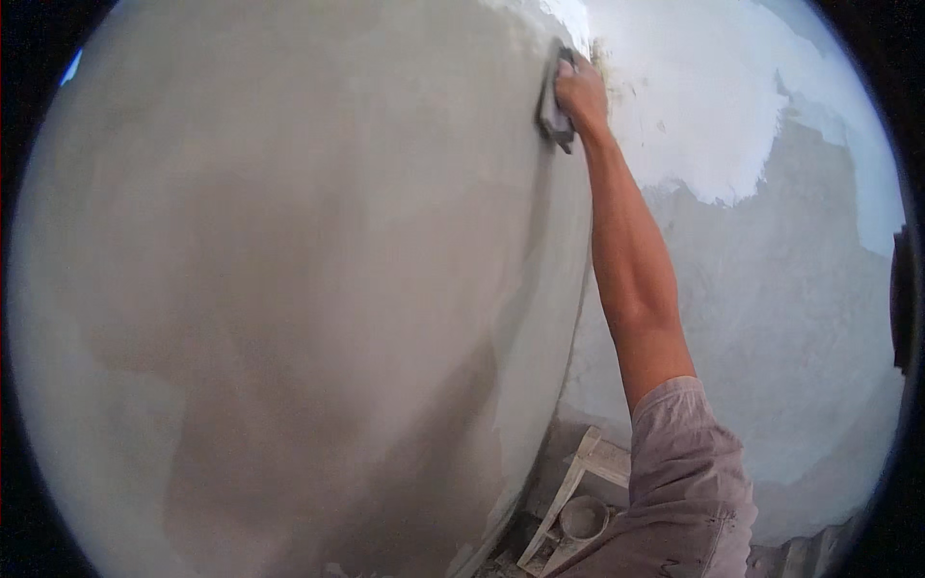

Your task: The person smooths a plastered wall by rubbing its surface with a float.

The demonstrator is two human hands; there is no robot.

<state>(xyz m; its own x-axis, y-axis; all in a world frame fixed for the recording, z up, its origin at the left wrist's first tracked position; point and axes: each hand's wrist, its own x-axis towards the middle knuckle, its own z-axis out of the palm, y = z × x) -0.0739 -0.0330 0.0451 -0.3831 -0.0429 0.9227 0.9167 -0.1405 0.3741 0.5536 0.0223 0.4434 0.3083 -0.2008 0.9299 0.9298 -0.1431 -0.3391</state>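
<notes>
In the head view, the right hand (582, 93) is stretched up to about one o'clock, fingers closed around the handle of a dark grey rectangular plastering float (554, 111), which lies flat against the smooth, damp grey plastered wall (289, 289). The float sits just to the nine o'clock side of the knuckles, its long axis running nearly upright, from twelve to six o'clock, right along the corner edge where that wall meets the rougher grey and white patchy wall (771, 241) at three o'clock. Only the right arm reaches it; the left hand is out of view, so its state cannot be told. The bare forearm runs down toward five o'clock into a rolled light grey sleeve (684, 462). Down at six o'clock, well apart from the float, a pale wooden frame (588, 462) leans near the corner with a round grey bowl (583, 517) beside it. Nothing lies between the float and the wall surface around it.
</notes>
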